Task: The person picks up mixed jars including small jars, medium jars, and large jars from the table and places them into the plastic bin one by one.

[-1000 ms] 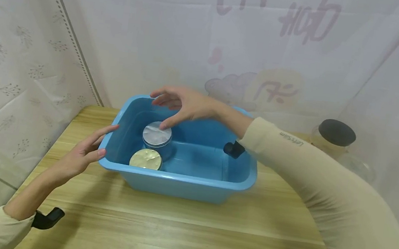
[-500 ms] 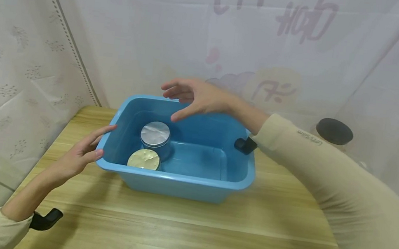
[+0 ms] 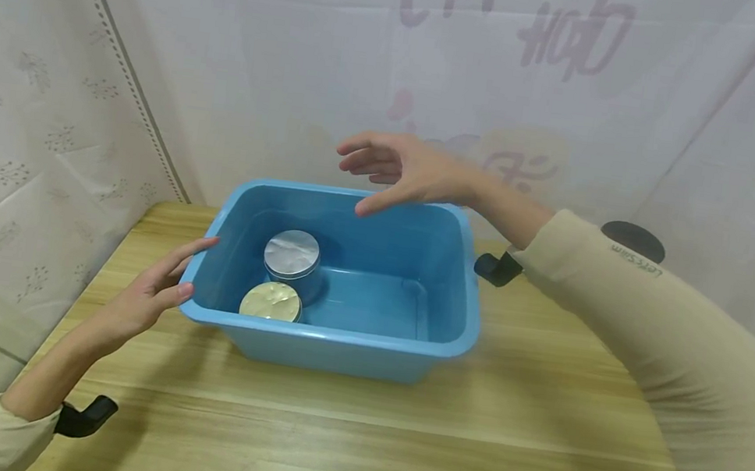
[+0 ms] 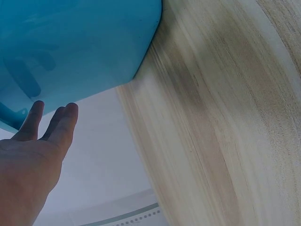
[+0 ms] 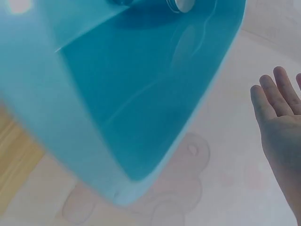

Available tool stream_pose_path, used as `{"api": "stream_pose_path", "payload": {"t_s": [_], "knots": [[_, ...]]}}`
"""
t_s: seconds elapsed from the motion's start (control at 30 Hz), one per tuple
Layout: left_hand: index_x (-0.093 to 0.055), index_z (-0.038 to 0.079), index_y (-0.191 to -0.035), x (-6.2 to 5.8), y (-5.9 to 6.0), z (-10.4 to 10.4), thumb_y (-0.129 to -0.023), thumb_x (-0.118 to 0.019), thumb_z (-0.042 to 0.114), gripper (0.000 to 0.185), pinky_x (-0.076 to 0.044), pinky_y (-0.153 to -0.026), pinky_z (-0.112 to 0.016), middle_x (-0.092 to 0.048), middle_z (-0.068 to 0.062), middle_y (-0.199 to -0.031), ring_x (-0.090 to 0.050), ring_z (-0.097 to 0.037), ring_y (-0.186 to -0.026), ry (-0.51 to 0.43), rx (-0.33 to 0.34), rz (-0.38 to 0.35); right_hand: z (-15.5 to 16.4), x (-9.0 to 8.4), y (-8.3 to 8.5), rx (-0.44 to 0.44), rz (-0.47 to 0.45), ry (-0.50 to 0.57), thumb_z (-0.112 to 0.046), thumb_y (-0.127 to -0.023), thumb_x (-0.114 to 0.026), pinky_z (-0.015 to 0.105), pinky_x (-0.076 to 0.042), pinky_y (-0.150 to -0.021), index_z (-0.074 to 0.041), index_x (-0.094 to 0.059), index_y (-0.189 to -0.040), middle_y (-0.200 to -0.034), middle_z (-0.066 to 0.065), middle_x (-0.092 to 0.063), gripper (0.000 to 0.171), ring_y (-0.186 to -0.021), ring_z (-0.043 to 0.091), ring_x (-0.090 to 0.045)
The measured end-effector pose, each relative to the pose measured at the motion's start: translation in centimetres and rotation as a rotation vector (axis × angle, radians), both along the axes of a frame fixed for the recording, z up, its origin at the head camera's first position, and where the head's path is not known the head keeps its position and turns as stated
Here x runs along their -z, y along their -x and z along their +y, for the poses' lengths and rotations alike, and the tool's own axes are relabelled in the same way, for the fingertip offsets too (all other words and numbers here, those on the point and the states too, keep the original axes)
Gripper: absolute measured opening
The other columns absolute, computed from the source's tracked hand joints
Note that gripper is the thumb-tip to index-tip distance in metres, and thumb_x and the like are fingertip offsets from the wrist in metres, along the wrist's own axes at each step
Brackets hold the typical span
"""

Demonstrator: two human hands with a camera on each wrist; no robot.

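Observation:
A blue plastic tub stands on the wooden table. Inside it, at the left, sit a silver-lidded tin and a gold-lidded tin. My left hand lies open against the tub's left rim, fingers straight; the left wrist view shows those fingers beside the tub wall. My right hand hovers open above the tub's far rim and holds nothing. In the right wrist view the right hand's fingers are spread over the tub's interior.
A jar with a dark lid stands at the back right, partly hidden by my right sleeve. White printed curtains close off the back and the left side. The table's left edge runs close to my left forearm.
My right hand has lifted off the silver-lidded tin and drawn up and to the right, above the tub's far rim. The left hand has stayed at the rim.

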State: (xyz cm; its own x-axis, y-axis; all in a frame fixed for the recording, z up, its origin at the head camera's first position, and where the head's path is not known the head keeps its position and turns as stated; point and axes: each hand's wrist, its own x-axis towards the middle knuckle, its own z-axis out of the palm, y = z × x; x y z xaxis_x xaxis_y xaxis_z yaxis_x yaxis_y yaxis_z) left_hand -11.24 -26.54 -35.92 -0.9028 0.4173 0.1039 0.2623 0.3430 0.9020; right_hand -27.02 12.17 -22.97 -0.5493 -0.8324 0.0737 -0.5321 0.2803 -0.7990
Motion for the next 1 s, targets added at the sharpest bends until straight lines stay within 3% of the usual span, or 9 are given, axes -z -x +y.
{"api": "stream_pose_path", "payload": {"t_s": [0.27, 0.57, 1.0], "knots": [[-0.024, 0.024, -0.163, -0.1, 0.0, 0.0, -0.107, -0.043, 0.007, 0.062, -0.037, -0.094, -0.069, -0.019, -0.023, -0.163, -0.031, -0.055, -0.137, -0.001, 0.004, 0.003, 2.7, -0.5, 0.3, 0.048, -0.066, -0.004, -0.018, -0.085, -0.085, 0.038, -0.037, -0.109, -0.012, -0.043, -0.151, -0.146, 0.002, -0.052, 0.078, -0.134, 0.015, -0.047], [-0.024, 0.025, -0.163, -0.1, -0.2, 0.0, -0.107, -0.043, 0.009, 0.061, -0.034, -0.093, -0.075, -0.017, -0.025, -0.163, -0.028, -0.059, -0.137, -0.001, -0.005, -0.006, 5.2, -0.3, 0.4, 0.111, -0.039, -0.047, -0.022, -0.086, -0.084, 0.040, -0.037, -0.109, -0.014, -0.043, -0.151, -0.148, 0.000, -0.050, 0.077, -0.136, 0.018, -0.045], [-0.023, 0.025, -0.163, -0.3, -0.3, -0.5, -0.107, -0.042, 0.008, 0.061, -0.034, -0.093, -0.073, -0.017, -0.024, -0.163, -0.028, -0.058, -0.138, -0.014, 0.014, -0.016, 8.7, 0.2, 0.1, 0.176, -0.062, -0.021, -0.016, -0.089, -0.082, 0.041, -0.036, -0.110, -0.011, -0.042, -0.153, -0.147, 0.003, -0.051, 0.076, -0.136, 0.018, -0.046]]}}
